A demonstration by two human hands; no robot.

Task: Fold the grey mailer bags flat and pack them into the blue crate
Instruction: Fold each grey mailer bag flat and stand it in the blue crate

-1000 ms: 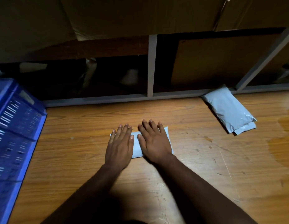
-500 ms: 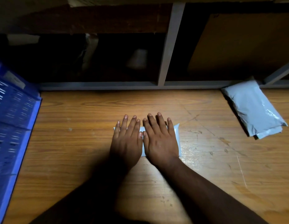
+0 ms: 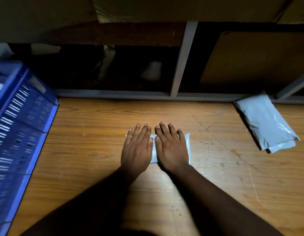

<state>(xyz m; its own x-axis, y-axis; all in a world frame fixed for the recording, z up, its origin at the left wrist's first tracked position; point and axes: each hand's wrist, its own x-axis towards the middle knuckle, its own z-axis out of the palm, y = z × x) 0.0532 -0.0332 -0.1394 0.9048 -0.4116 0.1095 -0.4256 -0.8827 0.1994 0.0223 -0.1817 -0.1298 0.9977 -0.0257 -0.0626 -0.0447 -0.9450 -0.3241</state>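
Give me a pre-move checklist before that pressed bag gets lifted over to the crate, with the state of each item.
1. Both hands flat on the bag: ok. Left hand and right hand lie side by side on the folded bag, fingers straight.
2. Bag folded flat: cannot tell. The hands cover most of it.
3. Grip ready for lifting: not ok. Neither hand holds an edge.
4. Path to the crate: ok. Only bare table lies between.
5. Room in the crate: cannot tell. Its inside is mostly out of view.
6. Second bag out of the way: ok. It lies far right, apart from the hands.
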